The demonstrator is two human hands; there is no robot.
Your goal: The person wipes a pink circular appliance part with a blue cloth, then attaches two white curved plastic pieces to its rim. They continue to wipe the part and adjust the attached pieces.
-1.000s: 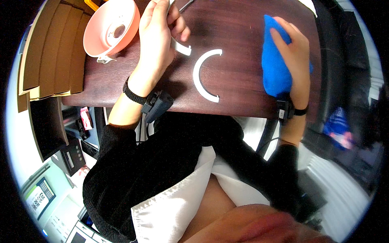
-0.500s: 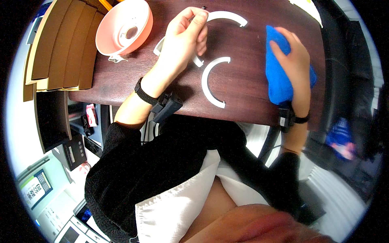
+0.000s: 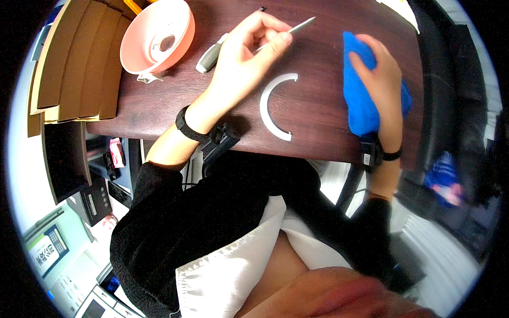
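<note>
Left hand: In the upper middle of the frame, the left hand (image 3: 248, 62) is raised over the table, thumb and index finger pinched together, the other fingers curled behind.
Held piece: Between those fingertips is a slim white piece (image 3: 304, 23), its pointed-looking end aimed to the upper right; its full shape is partly hidden by the hand.
Right hand: At the right of the frame, the right hand (image 3: 387, 79), slightly blurred, rests on a blue cloth (image 3: 358, 103), thumb spread apart from partly bent fingers; I cannot tell whether they grip it or only press on it.
White arc: Near the centre, a white half-ring (image 3: 264, 106) lies on the dark reddish-brown table (image 3: 318, 114), its open side facing right.
Grey object: Just left of the left hand, a grey-and-white elongated object (image 3: 210, 58) lies tilted, partly covered by the hand.
Bowl: In the upper left stands a pink bowl (image 3: 135, 50) with a white tag at its lower edge.
Cardboard: Further left, brown cardboard (image 3: 79, 63) is stacked along the table's side.
Wrists: Each wears a black band; a small black device (image 3: 370, 152) sits at the right one.
Clothing: Black sleeves, white collar (image 3: 225, 259).
</note>
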